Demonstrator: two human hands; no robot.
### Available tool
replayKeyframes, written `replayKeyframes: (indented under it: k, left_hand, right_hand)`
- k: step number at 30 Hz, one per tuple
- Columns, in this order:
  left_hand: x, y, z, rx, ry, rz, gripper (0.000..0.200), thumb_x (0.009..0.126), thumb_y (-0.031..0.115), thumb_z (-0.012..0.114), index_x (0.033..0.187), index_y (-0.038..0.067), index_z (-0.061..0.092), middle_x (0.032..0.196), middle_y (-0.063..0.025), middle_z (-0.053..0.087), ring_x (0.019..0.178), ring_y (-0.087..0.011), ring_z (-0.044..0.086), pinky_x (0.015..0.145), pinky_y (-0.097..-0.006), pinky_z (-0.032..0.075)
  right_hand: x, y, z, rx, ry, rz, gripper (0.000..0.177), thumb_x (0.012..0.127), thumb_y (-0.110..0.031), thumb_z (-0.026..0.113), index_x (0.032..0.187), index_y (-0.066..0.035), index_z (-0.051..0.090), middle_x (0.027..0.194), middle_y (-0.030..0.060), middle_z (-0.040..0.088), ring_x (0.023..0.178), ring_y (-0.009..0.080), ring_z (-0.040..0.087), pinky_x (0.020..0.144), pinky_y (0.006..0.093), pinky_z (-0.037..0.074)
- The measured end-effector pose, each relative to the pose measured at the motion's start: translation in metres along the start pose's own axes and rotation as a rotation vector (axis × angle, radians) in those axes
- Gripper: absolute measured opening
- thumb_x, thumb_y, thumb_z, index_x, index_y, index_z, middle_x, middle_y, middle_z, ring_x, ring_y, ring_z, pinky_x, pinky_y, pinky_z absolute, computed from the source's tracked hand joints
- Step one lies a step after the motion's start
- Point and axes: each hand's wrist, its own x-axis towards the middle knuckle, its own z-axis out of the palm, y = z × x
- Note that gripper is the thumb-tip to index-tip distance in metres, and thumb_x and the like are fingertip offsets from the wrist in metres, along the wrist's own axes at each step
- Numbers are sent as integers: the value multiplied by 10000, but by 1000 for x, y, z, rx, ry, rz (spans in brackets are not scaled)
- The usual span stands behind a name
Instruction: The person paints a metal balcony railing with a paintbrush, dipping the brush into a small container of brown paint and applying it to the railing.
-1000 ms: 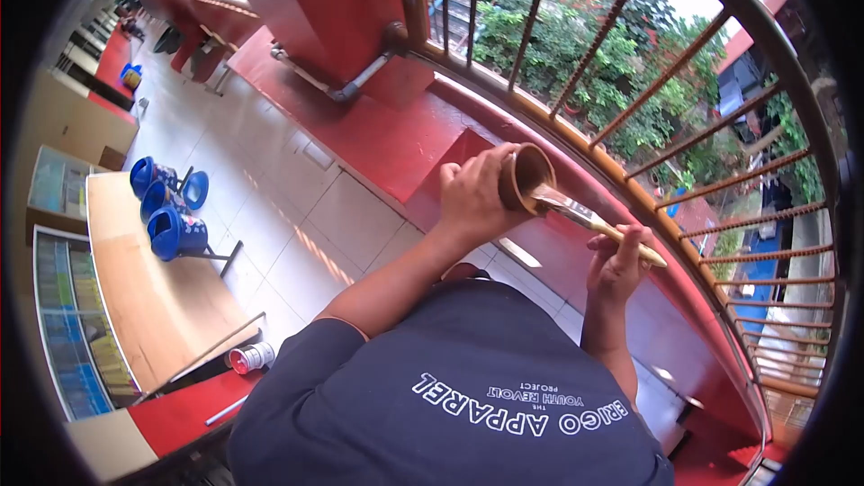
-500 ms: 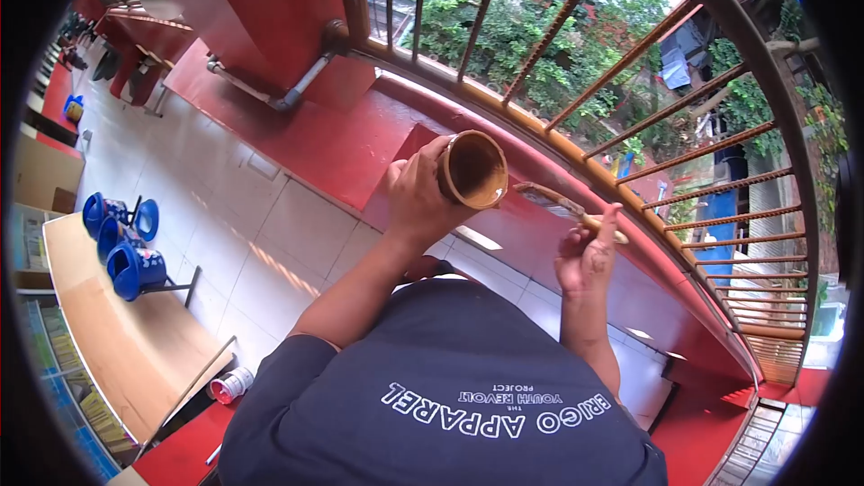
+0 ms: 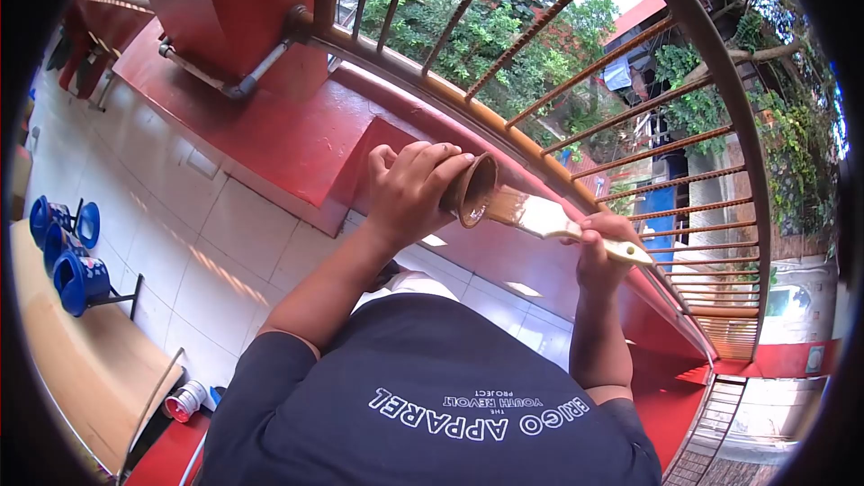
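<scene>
In the head view, my left hand point(image 3: 412, 191) is closed around a brown cup point(image 3: 474, 191), which is tipped with its mouth toward the right. My right hand point(image 3: 605, 247) grips the pale handle of a flat paintbrush point(image 3: 543, 217). The brush's brown bristles touch or sit just at the cup's rim; whether they are inside cannot be told. Above both hands runs a railing point(image 3: 522, 135) with a yellow-brown lower bar and ribbed upright bars.
A red ledge point(image 3: 243, 139) and red pillar point(image 3: 211, 18) stand at the upper left. Blue seats point(image 3: 70, 279) are beside a wooden table point(image 3: 90, 369) at left. A white and red can point(image 3: 184, 400) is at lower left. Plants point(image 3: 504, 36) grow beyond the bars.
The brush has turned flat side up and its bristles have come to the cup's mouth. The cup has tilted further toward the right. The view has shifted to the right.
</scene>
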Motion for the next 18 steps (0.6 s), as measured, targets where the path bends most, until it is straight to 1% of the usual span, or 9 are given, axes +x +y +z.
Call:
replayKeyframes:
  k: [3, 4, 7, 8, 9, 12, 13, 17, 18]
  left_hand:
    - [-3, 2, -2, 23, -7, 1, 676, 656, 401, 875, 1241, 248, 572, 1156, 71, 645, 1047, -140, 621, 806, -437, 301]
    - [-3, 2, -4, 38, -15, 13, 679, 658, 405, 874, 1244, 247, 569, 1157, 71, 644, 1047, -140, 619, 804, -437, 300]
    - [-5, 5, -7, 6, 21, -71, 711, 664, 431, 871, 1267, 242, 546, 1167, 54, 646, 1043, -149, 629, 799, -434, 299]
    - [-5, 6, -8, 3, 29, -101, 724, 664, 439, 871, 1275, 239, 538, 1168, 47, 648, 1041, -151, 633, 798, -433, 300]
    - [-4, 7, -8, -2, 38, -130, 738, 664, 447, 871, 1283, 235, 529, 1168, 41, 651, 1038, -153, 638, 796, -432, 300]
    - [-4, 7, -5, -8, 49, -198, 766, 661, 459, 874, 1296, 225, 515, 1163, 26, 661, 1031, -152, 649, 790, -428, 303]
    - [-3, 8, -3, -14, 48, -219, 773, 659, 460, 875, 1299, 221, 512, 1161, 23, 664, 1029, -151, 652, 788, -426, 304]
    - [5, 15, 1, 0, 42, -227, 860, 629, 495, 918, 1284, 138, 490, 1094, -14, 694, 900, -179, 686, 814, -413, 348]
    - [5, 14, 4, -2, 38, -229, 926, 595, 539, 925, 1298, 128, 483, 1098, -25, 692, 895, -201, 690, 810, -418, 388]
  right_hand:
    - [2, -2, 3, -163, -205, -7, 292, 933, -250, 739, 901, 0, 592, 740, 111, 630, 558, 163, 655, 512, 266, 531]
    - [1, -4, 9, -109, -166, 53, 294, 957, -266, 719, 938, -9, 577, 714, 92, 623, 544, 178, 657, 500, 275, 537]
    - [-2, 10, 15, 323, 224, 365, 274, 981, -277, 689, 953, -26, 582, 690, 72, 615, 537, 191, 657, 483, 283, 537]
    - [-2, 12, 16, 417, 367, 514, 261, 993, -304, 671, 928, -67, 584, 664, 51, 602, 508, 187, 630, 478, 289, 540]
    - [2, 6, 24, 484, 466, 642, 314, 956, -395, 703, 870, -120, 578, 648, 22, 593, 476, 133, 589, 465, 250, 526]
    - [-5, 22, 27, 754, 714, 1070, 400, 839, -542, 772, 766, -198, 581, 599, -57, 572, 461, 35, 543, 431, 152, 479]
    - [-6, 20, 31, 827, 729, 1142, 400, 819, -557, 782, 771, -205, 597, 591, -75, 567, 465, 31, 546, 437, 153, 490]
    - [-14, 21, 36, 971, 707, 1192, 417, 832, -577, 757, 740, -199, 606, 571, -76, 576, 481, 35, 570, 465, 167, 515]
    - [-12, 21, 35, 1016, 697, 1210, 424, 838, -585, 748, 722, -203, 606, 563, -74, 583, 485, 41, 578, 470, 175, 520]
